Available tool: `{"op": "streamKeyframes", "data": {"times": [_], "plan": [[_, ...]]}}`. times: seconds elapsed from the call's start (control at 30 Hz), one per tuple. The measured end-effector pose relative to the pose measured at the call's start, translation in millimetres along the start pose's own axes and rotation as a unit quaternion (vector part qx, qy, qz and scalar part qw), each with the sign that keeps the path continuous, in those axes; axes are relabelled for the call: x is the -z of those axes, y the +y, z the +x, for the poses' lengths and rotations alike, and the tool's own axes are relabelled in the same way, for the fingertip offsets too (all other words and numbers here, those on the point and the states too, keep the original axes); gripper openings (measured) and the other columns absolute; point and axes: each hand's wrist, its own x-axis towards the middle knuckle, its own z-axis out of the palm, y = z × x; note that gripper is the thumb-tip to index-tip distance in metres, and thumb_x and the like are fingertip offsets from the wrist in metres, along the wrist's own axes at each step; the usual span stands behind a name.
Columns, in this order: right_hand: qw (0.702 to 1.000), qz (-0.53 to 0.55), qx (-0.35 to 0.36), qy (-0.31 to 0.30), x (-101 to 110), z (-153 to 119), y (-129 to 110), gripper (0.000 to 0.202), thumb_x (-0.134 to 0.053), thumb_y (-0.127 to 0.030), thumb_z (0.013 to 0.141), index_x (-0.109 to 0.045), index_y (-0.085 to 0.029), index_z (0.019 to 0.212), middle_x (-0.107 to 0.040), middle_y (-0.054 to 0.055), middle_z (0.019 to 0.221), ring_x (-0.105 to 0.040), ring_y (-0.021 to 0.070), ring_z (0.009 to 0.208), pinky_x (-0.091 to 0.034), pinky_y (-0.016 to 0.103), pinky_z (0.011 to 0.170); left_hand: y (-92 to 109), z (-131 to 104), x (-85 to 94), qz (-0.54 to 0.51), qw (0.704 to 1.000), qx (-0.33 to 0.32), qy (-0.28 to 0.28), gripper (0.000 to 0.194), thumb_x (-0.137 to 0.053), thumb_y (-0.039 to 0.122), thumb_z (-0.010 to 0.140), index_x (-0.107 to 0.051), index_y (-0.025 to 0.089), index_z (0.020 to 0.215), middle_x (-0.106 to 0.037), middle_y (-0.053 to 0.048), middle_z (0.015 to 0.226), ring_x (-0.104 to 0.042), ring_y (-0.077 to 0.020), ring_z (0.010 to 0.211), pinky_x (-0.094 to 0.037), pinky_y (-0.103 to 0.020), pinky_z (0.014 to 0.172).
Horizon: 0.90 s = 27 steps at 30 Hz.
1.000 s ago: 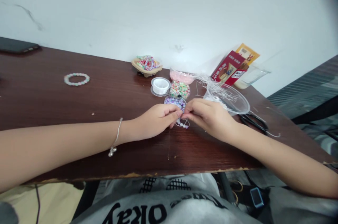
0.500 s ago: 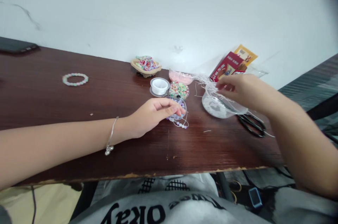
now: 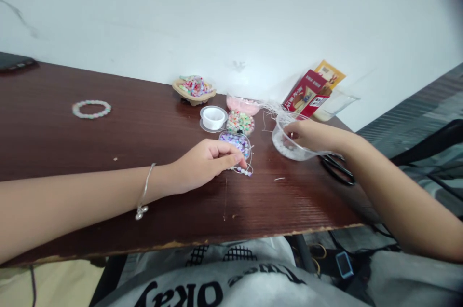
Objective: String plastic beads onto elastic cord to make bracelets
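My left hand (image 3: pixel 213 162) is closed in a pinch, thumb against fingers, on a thin beaded string (image 3: pixel 243 171). The string's white and purple beads lie on the table just past the fingertips. Right beside that hand is a clear container of purple beads (image 3: pixel 237 142), partly covered by the fingers. My right hand (image 3: pixel 307 134) reaches down into a clear plastic bowl (image 3: pixel 280 135) with whitish beads (image 3: pixel 289 150) at its bottom. Its fingertips are blurred behind the bowl's wall, so their grip cannot be made out.
Behind are a spool of white cord (image 3: pixel 213 118), multicoloured beads (image 3: pixel 240 122), pink beads (image 3: pixel 242 104) and a tan dish of beads (image 3: pixel 195 90). White thread scraps (image 3: pixel 277 106) touch the bowl. Black scissors (image 3: pixel 338 171) lie right of it, a bead bracelet (image 3: pixel 91 109) far left.
My right hand has gone down from above the bowl's rim into the bowl. The left hand keeps its pinch at nearly the same place. The view has shifted slightly.
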Motion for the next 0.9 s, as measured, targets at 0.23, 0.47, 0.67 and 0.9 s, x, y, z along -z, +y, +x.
{"op": "streamKeyframes", "data": {"times": [0.23,0.47,0.67,0.9], "plan": [[0.923,0.269,0.047,0.272,-23.2,-39.6,-62.4,0.015,-0.062,-0.029,0.083,-0.061,-0.023,0.096,-0.067,0.003,0.085,-0.062,0.0161,0.071,-0.05,0.029,0.062,0.0,-5.6,-0.6,0.078,0.995,-0.061,0.024,0.026,-0.052,0.035,0.086,-0.069,0.016,0.081,-0.066,-0.002,0.078,-0.056,-0.0121,0.073,-0.042,-0.021,0.066],[0.86,0.476,0.095,0.155,-57.6,-38.6,-100.9,0.012,-0.072,-0.023,0.074,-0.065,-0.02,0.083,-0.069,0.002,0.083,-0.065,0.012,0.069,-0.056,0.026,0.067,-0.4,-10.0,-3.0,0.102,0.993,-0.054,0.025,0.028,-0.05,0.036,0.085,-0.066,0.015,0.078,-0.062,-0.001,0.071,-0.052,-0.0113,0.064,-0.04,-0.021,0.058],[0.849,0.499,0.073,0.156,-59.8,-37.2,-100.1,0.015,-0.074,-0.026,0.073,-0.065,-0.02,0.083,-0.072,0.004,0.085,-0.068,0.0144,0.073,-0.058,0.027,0.068,-1.7,-8.1,-3.1,0.091,0.993,-0.071,-0.01,0.022,-0.05,0.03,0.085,-0.065,0.015,0.078,-0.059,0.002,0.066,-0.049,-0.0089,0.06,-0.038,-0.019,0.056],[0.85,0.492,0.087,0.165,-62.9,-37.4,-99.6,0.02,-0.073,-0.021,0.074,-0.069,-0.023,0.094,-0.073,0.001,0.086,-0.069,0.0138,0.075,-0.058,0.027,0.072,0.9,-7.0,-2.5,0.101,0.992,-0.073,-0.015,0.021,-0.051,0.027,0.085,-0.065,0.015,0.077,-0.058,0.003,0.064,-0.047,-0.0078,0.059,-0.036,-0.018,0.055]]}}
